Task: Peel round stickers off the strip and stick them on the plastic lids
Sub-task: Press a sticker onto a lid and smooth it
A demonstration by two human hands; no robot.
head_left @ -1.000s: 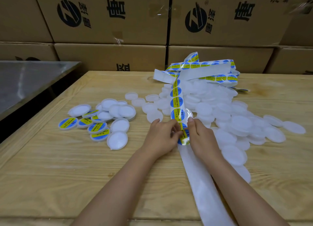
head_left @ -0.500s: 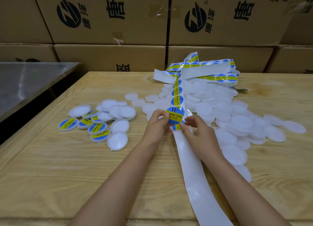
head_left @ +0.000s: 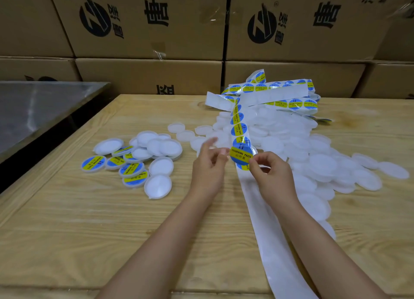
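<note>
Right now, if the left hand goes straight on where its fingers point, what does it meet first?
Probably the blank lids just beyond the left hand; depth is unclear.

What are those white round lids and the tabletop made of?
The lids look like translucent plastic, milky and matte, with moulded rims. The tabletop looks like pale bare wood: grain lines show.

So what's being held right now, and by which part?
The right hand pinches the peeled sticker by its right edge; the left hand looks open.
</note>
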